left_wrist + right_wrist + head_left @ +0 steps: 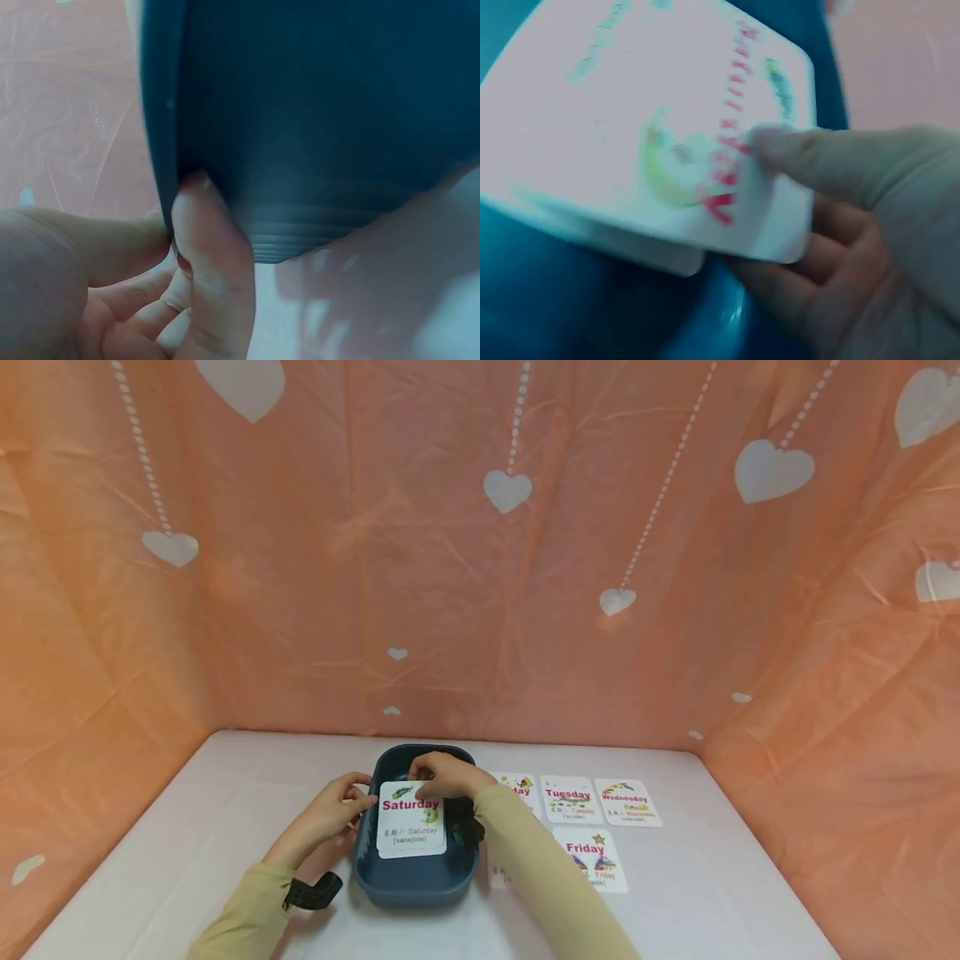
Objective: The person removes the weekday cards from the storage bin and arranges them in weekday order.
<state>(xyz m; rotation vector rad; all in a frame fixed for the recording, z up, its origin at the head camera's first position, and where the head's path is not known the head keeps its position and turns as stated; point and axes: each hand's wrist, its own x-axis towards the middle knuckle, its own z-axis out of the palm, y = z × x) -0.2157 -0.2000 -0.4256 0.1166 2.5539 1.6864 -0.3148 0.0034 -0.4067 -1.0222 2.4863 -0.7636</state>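
Observation:
A dark blue plastic bin [416,893] stands on the white table. My left hand [326,814] pinches its left rim; in the left wrist view the thumb and a finger [214,255] lie on either side of the bin wall. My right hand [450,774] reaches over the bin and pinches a white card printed "Saturday" [411,837] near its top right corner. In the right wrist view the thumb lies on the card's face and the other fingers are behind it. Another white card [656,251] peeks out beneath it.
To the right of the bin lie a Tuesday card [572,814], a Wednesday card [633,810] and a Friday card [611,872]. The right arm partly covers two more cards there. An orange curtain [450,610] with white hearts encloses the back and sides of the table.

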